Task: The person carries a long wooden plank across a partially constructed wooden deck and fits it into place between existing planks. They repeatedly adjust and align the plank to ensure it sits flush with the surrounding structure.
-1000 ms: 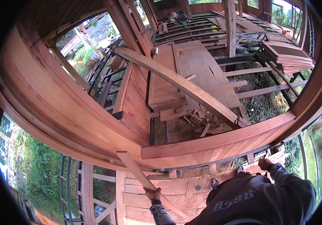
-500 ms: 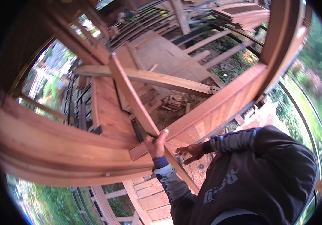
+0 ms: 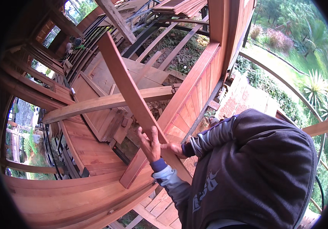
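A long reddish wooden plank [image 3: 126,84] runs diagonally from the upper left down toward my body. My left hand [image 3: 151,143], in a grey-blue cuff, wraps over the plank's lower part with the fingers on its face. Just right of it, my right hand [image 3: 173,148], in a dark striped sleeve, grips the same plank at its edge. The plank's lower end passes behind my forearm. It crosses above a slatted wooden wall panel [image 3: 194,91].
A thick horizontal beam [image 3: 106,102] spans the frame below. Flat wooden panels [image 3: 95,76] and loose offcuts [image 3: 116,126] lie under it. Curved timber boards [image 3: 57,191] fill the lower left. Steel floor beams [image 3: 152,34] sit at the top, grass and shrubs [image 3: 305,68] at right.
The plank has swung up from low in front of me to a steep diagonal. My right hand left the wall's top rail and joined my left on the plank. The view turned right.
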{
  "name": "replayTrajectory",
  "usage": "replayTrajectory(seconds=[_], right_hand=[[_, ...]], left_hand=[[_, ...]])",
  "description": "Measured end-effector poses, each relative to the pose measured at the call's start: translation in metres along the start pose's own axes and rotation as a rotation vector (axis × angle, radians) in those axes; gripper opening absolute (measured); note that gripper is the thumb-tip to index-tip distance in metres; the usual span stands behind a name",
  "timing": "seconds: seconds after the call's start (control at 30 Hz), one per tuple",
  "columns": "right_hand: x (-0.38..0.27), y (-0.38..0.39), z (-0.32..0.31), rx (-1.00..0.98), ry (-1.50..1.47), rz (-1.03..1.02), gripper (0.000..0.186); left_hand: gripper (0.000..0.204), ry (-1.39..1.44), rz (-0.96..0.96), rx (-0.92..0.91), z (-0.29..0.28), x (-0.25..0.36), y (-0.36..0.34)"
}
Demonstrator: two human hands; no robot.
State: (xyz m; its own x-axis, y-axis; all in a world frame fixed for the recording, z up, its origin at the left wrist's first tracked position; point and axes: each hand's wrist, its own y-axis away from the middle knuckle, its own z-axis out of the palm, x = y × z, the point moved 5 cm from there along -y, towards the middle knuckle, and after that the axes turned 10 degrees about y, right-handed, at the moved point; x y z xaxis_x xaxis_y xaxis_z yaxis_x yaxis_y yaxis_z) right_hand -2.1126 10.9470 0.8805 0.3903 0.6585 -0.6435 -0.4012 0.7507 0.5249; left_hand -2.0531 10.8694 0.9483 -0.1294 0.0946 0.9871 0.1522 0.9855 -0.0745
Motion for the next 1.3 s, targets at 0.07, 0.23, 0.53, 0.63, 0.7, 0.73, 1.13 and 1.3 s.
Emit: replayTrajectory(seconds=[0.07,0.23,0.53,0.63,0.7,0.73,1.13,1.3], right_hand=[[-0.028,-0.008,-0.003,-0.076,-0.141,-0.313,0.044],[-0.054,-0.013,-0.068,0.136,-0.350,-0.279,0.058],[-0.081,-0.013,-0.132,0.154,-0.516,-0.350,0.066],[-0.104,-0.011,-0.131,0.023,-0.451,-0.319,0.064],[-0.132,-0.004,-0.129,0.013,-0.268,-0.417,0.066],[-0.150,0.003,-0.126,0.044,-0.242,-0.485,0.067],[-0.289,0.053,-0.009,0.086,0.657,-1.056,0.059],[-0.304,0.068,0.021,0.448,1.132,-1.331,0.091]], left_hand=[[0.078,-0.013,-0.083,-0.009,-0.012,-0.022,0.034],[0.093,-0.410,0.030,-0.044,-0.008,-0.075,0.117],[0.078,-0.824,0.025,0.004,-0.008,-0.078,0.102],[0.081,-0.694,-0.032,-0.128,0.001,-0.071,0.087],[0.079,-0.535,0.035,-0.123,0.007,-0.070,0.074],[0.076,-0.477,0.122,-0.104,0.015,-0.069,0.065],[0.066,-0.378,0.367,0.743,0.075,0.049,-0.030],[0.070,-0.270,0.353,0.757,0.093,0.079,-0.040]])
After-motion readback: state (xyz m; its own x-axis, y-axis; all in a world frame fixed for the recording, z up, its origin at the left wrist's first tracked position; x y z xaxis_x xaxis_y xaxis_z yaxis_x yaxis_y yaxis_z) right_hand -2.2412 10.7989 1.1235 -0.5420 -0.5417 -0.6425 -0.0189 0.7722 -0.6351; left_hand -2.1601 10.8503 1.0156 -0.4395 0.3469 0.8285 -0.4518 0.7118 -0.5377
